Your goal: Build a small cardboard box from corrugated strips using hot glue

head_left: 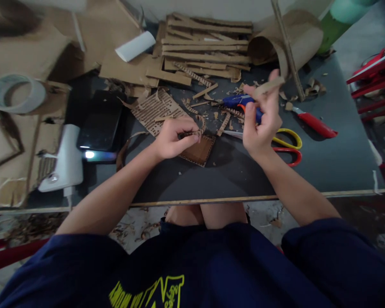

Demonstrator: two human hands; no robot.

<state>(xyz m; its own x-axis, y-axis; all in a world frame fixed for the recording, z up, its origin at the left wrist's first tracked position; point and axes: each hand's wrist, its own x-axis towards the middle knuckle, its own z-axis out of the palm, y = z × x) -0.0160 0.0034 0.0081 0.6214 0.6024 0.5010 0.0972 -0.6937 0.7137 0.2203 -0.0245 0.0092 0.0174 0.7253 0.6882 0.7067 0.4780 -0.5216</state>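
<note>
My left hand [178, 137] is closed, thumb against fingers, pinching a thin corrugated cardboard strip [203, 124] that curls up beyond the fingertips. Beneath it lies a small brown cardboard square [199, 149] with corrugated strip along its edges, partly covered by the hand. My right hand [263, 122] is raised to the right, thumb and one finger pointing up. A short tan strip [269, 86] crosses its fingers and looks held between them; blur hides the exact grip. Behind that hand is a blue glue gun [235, 101] with an orange trigger, partly hidden.
Scissors with yellow and red handles [297, 149] and a red-handled knife [317, 125] lie right. Cardboard strips [208, 47] are stacked at the back beside a cardboard roll [303, 38]. Left are a tape roll [35, 94], a black device [101, 122] and a white device [66, 158].
</note>
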